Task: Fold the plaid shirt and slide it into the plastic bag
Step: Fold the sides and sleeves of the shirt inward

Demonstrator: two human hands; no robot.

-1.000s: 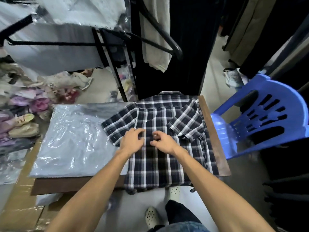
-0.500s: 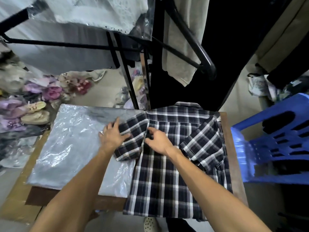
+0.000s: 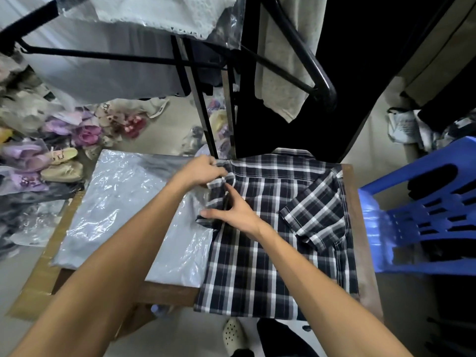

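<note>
The dark plaid shirt (image 3: 273,243) lies flat on the right half of the wooden table (image 3: 360,253), collar at the far edge, its right sleeve folded in over the body. The clear plastic bag (image 3: 116,210) is spread flat on the table's left half, partly under the shirt's left side. My left hand (image 3: 203,171) pinches the shirt's left shoulder near the collar. A little nearer to me, my right hand (image 3: 231,210) presses with straight fingers on the left sleeve, which is bunched between the two hands.
A blue plastic chair (image 3: 422,210) stands close to the table's right edge. A black clothes rack (image 3: 296,47) with hanging garments rises behind the table. Shoes and bagged items (image 3: 51,155) are piled on the floor at the left.
My left hand moved from the sleeve's outer edge up to the shoulder by the collar. The left sleeve, spread over the bag before, is now gathered toward the shirt body. The camera moved closer.
</note>
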